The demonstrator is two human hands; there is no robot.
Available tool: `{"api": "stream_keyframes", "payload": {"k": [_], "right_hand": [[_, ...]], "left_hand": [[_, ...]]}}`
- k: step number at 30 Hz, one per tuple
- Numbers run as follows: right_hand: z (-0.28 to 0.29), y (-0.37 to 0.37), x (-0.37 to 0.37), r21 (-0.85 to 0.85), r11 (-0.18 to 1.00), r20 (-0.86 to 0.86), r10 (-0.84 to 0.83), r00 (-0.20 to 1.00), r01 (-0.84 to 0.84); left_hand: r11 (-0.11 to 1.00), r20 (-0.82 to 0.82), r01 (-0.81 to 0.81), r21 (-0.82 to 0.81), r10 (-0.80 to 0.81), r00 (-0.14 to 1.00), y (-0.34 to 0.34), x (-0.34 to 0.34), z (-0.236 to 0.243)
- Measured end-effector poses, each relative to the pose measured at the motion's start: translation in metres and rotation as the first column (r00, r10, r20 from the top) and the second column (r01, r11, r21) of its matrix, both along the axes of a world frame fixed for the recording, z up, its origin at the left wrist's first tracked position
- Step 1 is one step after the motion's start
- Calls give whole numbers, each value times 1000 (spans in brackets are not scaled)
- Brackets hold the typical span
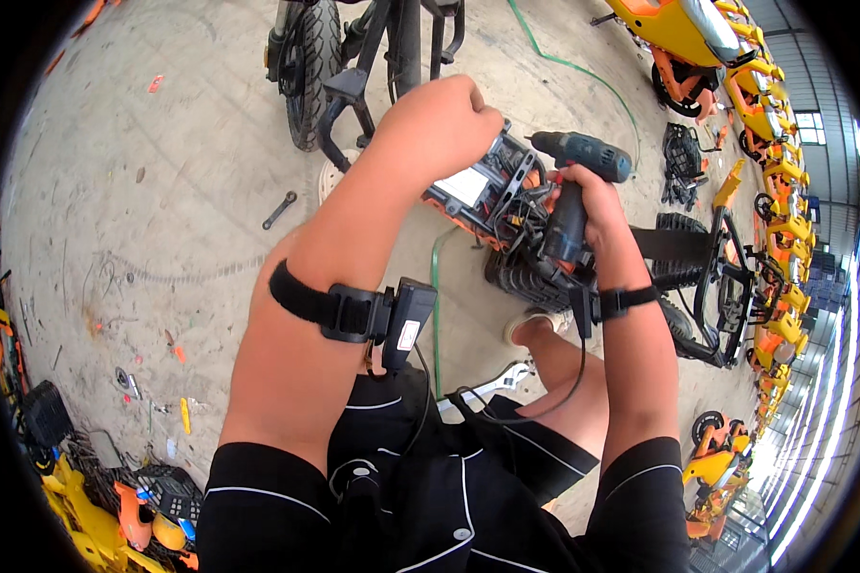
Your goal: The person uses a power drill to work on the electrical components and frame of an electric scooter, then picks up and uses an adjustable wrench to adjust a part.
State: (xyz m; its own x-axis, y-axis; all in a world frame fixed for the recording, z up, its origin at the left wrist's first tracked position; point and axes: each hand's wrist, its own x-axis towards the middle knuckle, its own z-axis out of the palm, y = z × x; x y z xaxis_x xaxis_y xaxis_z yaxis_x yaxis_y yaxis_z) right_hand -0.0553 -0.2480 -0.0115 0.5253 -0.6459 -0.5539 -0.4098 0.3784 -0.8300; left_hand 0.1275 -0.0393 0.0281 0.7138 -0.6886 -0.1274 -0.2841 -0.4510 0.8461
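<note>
1. A dark wrench (277, 212) lies on the concrete floor (210, 162), at the left.
2. A green hose (547, 54) curves across the floor.
3. Yellow two-wheelers (786, 267) stand in a long row at the right.
4. Yellow panels (84, 511) are heaped lower left, near a black gridded part (169, 491).

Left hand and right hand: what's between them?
Head view: part of the black frame lies between them; the drill, held in the right hand, points its chuck toward the left hand.

The drill (586, 153) is in the right hand (596, 199), right of the frame (518, 180). A wrench (278, 212) lies on the floor (196, 196), left of the frame.
</note>
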Motion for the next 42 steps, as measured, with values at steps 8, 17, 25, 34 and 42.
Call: {"api": "stream_keyframes", "payload": {"k": [8,17,25,34,42], "right_hand": [[-34,-37,53,-48,992,-102,112,989,-117],[-45,-56,70,7,996,-146,84,986,-84],[-35,-97,95,-190,792,-453,454,767,-581],[-14,-140,139,-128,252,-799,546,250,-959],[6,-149,168,2,-34,-903,430,-16,-999]], "left_hand": [[1000,2,0,32,0,1000,-19,12,3],[997,-13,59,50,-59,998,-55,26,17],[998,-29,59,2,-59,998,-84,33,29],[995,-46,79,64,-76,996,-92,34,30],[993,-6,81,88,-81,997,-115,21,20]]}}
